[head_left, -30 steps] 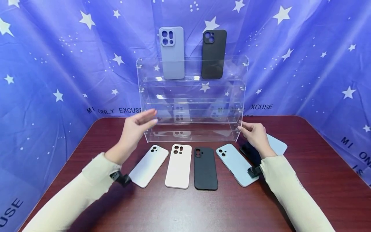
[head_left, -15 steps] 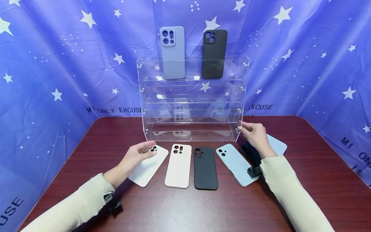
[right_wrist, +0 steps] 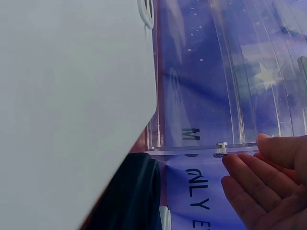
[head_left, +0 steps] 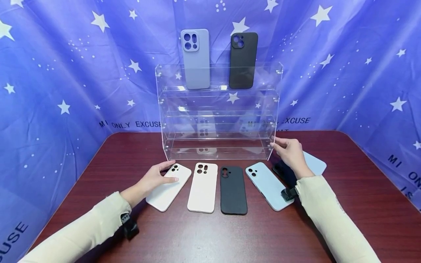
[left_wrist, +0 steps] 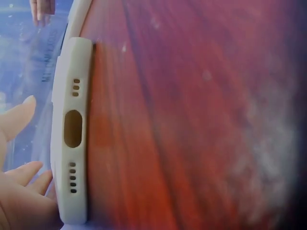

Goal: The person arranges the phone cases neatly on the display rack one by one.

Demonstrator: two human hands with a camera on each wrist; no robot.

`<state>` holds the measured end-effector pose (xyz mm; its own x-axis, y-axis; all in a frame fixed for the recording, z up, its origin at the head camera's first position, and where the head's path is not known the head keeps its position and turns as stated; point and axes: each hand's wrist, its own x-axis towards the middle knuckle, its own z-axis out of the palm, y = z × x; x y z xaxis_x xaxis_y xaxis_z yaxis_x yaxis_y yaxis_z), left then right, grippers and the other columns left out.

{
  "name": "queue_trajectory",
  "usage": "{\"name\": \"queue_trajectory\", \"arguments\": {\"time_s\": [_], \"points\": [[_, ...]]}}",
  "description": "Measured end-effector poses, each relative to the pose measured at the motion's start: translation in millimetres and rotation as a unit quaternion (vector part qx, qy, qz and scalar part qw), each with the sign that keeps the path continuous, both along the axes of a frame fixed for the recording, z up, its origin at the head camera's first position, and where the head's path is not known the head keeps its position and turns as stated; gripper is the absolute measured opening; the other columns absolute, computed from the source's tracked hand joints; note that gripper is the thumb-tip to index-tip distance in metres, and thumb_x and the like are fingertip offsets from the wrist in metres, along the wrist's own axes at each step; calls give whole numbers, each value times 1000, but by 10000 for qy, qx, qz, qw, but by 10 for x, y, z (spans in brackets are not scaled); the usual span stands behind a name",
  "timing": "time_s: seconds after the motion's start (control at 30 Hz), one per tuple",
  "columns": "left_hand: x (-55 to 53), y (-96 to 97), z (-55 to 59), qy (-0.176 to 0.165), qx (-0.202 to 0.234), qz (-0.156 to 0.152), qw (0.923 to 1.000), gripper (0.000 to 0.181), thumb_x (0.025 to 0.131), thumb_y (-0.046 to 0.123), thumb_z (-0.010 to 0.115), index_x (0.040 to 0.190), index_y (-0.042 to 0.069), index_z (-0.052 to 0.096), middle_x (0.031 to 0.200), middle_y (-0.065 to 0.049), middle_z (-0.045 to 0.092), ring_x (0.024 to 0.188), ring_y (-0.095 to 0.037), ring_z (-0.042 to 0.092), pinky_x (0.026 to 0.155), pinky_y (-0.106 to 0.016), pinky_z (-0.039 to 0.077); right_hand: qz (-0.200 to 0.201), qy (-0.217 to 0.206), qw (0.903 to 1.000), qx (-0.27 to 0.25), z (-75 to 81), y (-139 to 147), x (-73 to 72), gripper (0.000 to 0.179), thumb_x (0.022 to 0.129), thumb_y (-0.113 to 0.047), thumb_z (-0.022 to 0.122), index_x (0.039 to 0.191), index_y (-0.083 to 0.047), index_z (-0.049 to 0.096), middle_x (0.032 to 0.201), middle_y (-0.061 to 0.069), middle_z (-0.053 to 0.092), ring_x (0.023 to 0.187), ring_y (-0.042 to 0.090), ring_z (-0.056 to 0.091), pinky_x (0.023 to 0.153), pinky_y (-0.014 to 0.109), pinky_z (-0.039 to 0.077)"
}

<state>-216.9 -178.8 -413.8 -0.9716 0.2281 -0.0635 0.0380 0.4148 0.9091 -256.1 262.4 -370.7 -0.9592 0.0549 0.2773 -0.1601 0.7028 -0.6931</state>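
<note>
My left hand (head_left: pixel 152 181) lies over the white phone case (head_left: pixel 168 193) at the left of the row, its fingers along the far left edge. In the left wrist view the thumb (left_wrist: pixel 19 117) stands raised off that case, whose end with port and speaker holes (left_wrist: pixel 74 206) faces the camera. My right hand (head_left: pixel 290 153) pinches the right side panel of a clear acrylic display stand (head_left: pixel 217 139), thumb on one side and fingers on the other. On the stand's top tier, a lavender phone case (head_left: pixel 198 65) and a black phone case (head_left: pixel 244 62) stand upright.
A cream phone case (head_left: pixel 202 193), a black one (head_left: pixel 234 197) and a light blue one (head_left: pixel 268 188) lie in front of the stand. Under the right wrist are a dark case (head_left: pixel 279 170) and another pale blue one (head_left: pixel 314 164). A starry blue curtain (head_left: pixel 59 73) surrounds the table (head_left: pixel 210 241).
My left hand has come down from the stand's left side to the white phone case, and its thumb now reaches over it. The right hand keeps its grip on the stand.
</note>
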Motion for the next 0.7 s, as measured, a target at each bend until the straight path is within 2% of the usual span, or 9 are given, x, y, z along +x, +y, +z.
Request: {"name": "queue_trajectory", "arguments": {"time_s": [0.13, 0.27, 0.37, 0.5, 0.7], "points": [[-18, -5, -19, 142, -448, -141, 9988, 80, 72, 10, 80, 140, -1, 39, 136, -23, 47, 105, -30, 53, 80, -27, 45, 5, -11, 10000, -28, 5, -6, 4, 36, 92, -21, 62, 122, 0, 62, 96, 20, 69, 67, 21, 66, 44, 19, 41], [-48, 17, -41, 400, -886, -335, 9947, 86, 70, 13, 82, 142, -2, 36, 137, -24, 46, 107, -29, 51, 87, -33, 44, -18, -55, 10000, -37, 10, -1, 9, 36, 92, -21, 62, 122, -1, 61, 95, 19, 70, 66, 21, 66, 43, 20, 40], [-64, 36, -53, 640, -1261, -416, 9891, 89, 69, 17, 83, 141, -5, 35, 138, -27, 44, 112, -32, 49, 93, -39, 42, -49, -30, 10000, 4, 15, 5, 4, 36, 92, -22, 62, 122, -1, 62, 93, 20, 70, 65, 22, 65, 41, 22, 37], [-43, 37, -48, 783, -1613, -405, 9830, 90, 70, 23, 83, 141, -5, 35, 137, -30, 41, 121, -38, 42, 100, -48, 37, -43, -42, 10000, 6, 12, 0, -9, 35, 92, -21, 62, 121, -2, 62, 94, 19, 70, 65, 23, 64, 41, 22, 36], [8, 30, -39, 1198, -1984, -565, 9711, 85, 73, 25, 81, 138, -7, 39, 139, -26, 42, 126, -40, 38, 104, -52, 34, -34, -70, 10000, 24, 5, -12, 0, 36, 92, -22, 62, 122, -2, 62, 93, 18, 70, 64, 23, 64, 40, 22, 36]]}}
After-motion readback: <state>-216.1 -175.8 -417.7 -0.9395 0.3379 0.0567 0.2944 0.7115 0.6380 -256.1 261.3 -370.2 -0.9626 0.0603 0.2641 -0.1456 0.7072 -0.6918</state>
